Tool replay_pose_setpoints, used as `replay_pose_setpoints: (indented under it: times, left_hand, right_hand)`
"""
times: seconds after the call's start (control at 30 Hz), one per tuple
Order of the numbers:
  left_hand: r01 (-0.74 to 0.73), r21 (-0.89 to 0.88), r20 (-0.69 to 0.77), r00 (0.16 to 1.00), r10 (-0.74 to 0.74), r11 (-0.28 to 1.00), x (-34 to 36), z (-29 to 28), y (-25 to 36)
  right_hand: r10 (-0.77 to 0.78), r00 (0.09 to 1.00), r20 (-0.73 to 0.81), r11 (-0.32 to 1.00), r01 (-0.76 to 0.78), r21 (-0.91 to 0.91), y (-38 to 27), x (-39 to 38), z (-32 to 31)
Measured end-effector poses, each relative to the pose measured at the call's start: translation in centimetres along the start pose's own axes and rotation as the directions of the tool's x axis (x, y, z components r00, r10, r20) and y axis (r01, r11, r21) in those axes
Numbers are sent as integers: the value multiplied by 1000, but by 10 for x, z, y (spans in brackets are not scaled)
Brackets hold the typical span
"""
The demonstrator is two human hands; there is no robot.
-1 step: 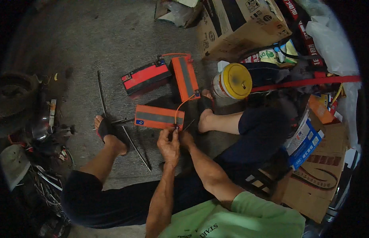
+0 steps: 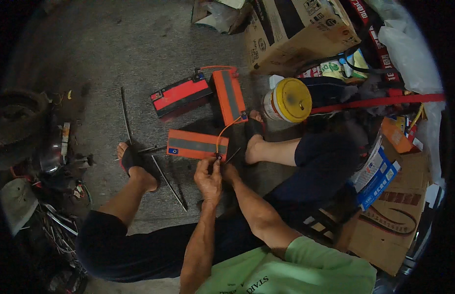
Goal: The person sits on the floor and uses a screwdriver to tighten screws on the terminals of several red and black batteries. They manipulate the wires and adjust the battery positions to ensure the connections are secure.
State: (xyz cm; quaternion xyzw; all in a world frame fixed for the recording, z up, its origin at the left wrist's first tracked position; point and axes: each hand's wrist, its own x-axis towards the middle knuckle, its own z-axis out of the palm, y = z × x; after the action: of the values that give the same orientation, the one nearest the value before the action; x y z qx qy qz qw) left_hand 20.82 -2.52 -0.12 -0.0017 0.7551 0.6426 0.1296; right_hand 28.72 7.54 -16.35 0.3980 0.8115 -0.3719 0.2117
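My left hand [image 2: 209,182] is closed in a pinch at the near right terminal of an orange battery [image 2: 190,143], where an orange cable [image 2: 222,132] ends. My right hand [image 2: 230,173] is curled just right of it, by a thin dark rod [image 2: 233,155]; what it grips is hidden. Behind them lie another orange battery [image 2: 225,95] and a red-and-black battery [image 2: 181,95], linked by a cable. Slim metal bars [image 2: 167,181] rest on the floor beside my left foot [image 2: 132,159].
A yellow-lidded bucket [image 2: 292,98] is beside my right foot [image 2: 253,130]. Cardboard boxes [image 2: 296,41] are at the back, with packaging and flattened cardboard [image 2: 389,225] along the right. A tyre [image 2: 19,117] and heaped metal parts [image 2: 58,230] line the left. My legs frame the work.
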Motion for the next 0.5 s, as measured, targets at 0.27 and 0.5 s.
replay_pose_setpoints:
  times: [0.27, 0.5]
  left_hand:
    - [-76, 60, 90, 993, 71, 995, 1, 9, 9]
    - [-94, 88, -5, 995, 95, 992, 3, -2, -2]
  right_hand:
    - [-202, 945, -259, 974, 220, 45, 58, 22, 36]
    - [113, 976, -186, 993, -104, 56, -8, -3, 1]
